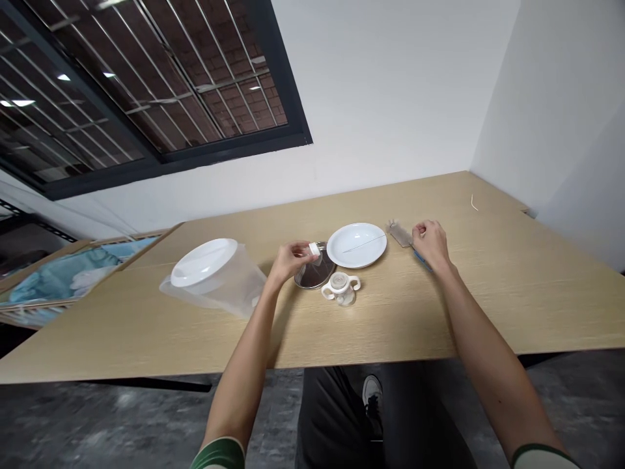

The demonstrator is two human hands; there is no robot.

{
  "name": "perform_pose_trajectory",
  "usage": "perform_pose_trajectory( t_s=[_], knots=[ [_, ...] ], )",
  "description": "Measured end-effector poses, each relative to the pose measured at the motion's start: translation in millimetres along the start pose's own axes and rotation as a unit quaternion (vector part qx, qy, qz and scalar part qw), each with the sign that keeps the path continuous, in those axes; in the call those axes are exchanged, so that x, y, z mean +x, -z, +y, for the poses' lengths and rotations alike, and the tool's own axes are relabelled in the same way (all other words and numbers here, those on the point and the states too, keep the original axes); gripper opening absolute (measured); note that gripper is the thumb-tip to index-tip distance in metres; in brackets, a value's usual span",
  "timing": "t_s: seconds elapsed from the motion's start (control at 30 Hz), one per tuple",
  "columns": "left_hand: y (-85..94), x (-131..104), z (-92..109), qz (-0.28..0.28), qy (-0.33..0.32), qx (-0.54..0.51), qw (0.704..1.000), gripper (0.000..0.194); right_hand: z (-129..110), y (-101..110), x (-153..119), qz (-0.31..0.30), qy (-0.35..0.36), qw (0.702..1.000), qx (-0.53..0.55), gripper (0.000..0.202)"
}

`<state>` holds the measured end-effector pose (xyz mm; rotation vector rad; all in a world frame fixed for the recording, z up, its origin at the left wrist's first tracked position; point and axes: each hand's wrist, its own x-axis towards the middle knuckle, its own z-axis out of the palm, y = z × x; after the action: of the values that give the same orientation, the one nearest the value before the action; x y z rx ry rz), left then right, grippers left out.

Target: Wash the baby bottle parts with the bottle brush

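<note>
My left hand (289, 262) holds a small clear container with a white cap (314, 249) above a round dark tray with a metal rim (316, 273). My right hand (430, 242) is closed beside a bristle brush (399, 233) with a blue handle; whether its fingers grip anything is hidden. Between the hands lies a white oval plate (359, 259) with a thin wire across it. In front of the plate stands a small two-handled cup (344, 296) with a white top.
A translucent pitcher with a white lid (219, 280) stands at the left. Beyond the table's (195, 345) left end is a box with teal cloth (63, 270). A short white strip (474, 203) lies at the back right. A wall and barred window are behind.
</note>
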<state>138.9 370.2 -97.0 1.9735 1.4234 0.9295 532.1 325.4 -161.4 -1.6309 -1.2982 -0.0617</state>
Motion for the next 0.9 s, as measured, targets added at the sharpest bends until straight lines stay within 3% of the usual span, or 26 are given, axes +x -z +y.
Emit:
perform_pose_trajectory(
  t_s=[0.17, 0.27, 0.3, 0.4, 0.47, 0.6, 0.7, 0.77, 0.9],
  knots=[
    [3.1, -18, 34, 0.013, -0.08, -0.012, 0.997, 0.065, -18, 3, -3, 0.014, 0.036, 0.998, 0.05, 0.016],
    [-2.7, -23, 63, -0.008, -0.152, 0.03, 0.988, 0.057, -49, 7, -13, -0.058, 0.04, 0.978, 0.198, 0.027],
    [-6.1, -23, 73, -0.034, -0.179, 0.033, 0.983, 0.055, -60, 8, -18, -0.11, 0.036, 0.955, 0.273, 0.034],
    [-19.7, -23, 103, -0.12, -0.228, 0.03, 0.966, 0.053, -92, 10, -32, -0.274, 0.027, 0.848, 0.452, 0.052],
    [-29.7, -23, 119, -0.155, -0.244, 0.049, 0.956, 0.047, -104, 11, -39, -0.319, 0.007, 0.803, 0.503, 0.057],
    [-44.7, -24, 137, -0.188, -0.252, -0.001, 0.949, 0.046, -107, 11, -42, -0.348, -0.078, 0.746, 0.563, 0.051],
    [-49.1, -23, 135, -0.173, -0.267, -0.098, 0.943, 0.046, -103, 10, -41, -0.341, -0.128, 0.684, 0.632, 0.049],
    [-49.3, -23, 132, -0.151, -0.289, -0.109, 0.939, 0.041, -102, 9, -42, -0.351, -0.139, 0.648, 0.662, 0.051],
    [-47.3, -25, 129, -0.103, -0.363, -0.069, 0.924, 0.033, -102, 5, -46, -0.373, -0.115, 0.623, 0.678, 0.051]
  ],
)
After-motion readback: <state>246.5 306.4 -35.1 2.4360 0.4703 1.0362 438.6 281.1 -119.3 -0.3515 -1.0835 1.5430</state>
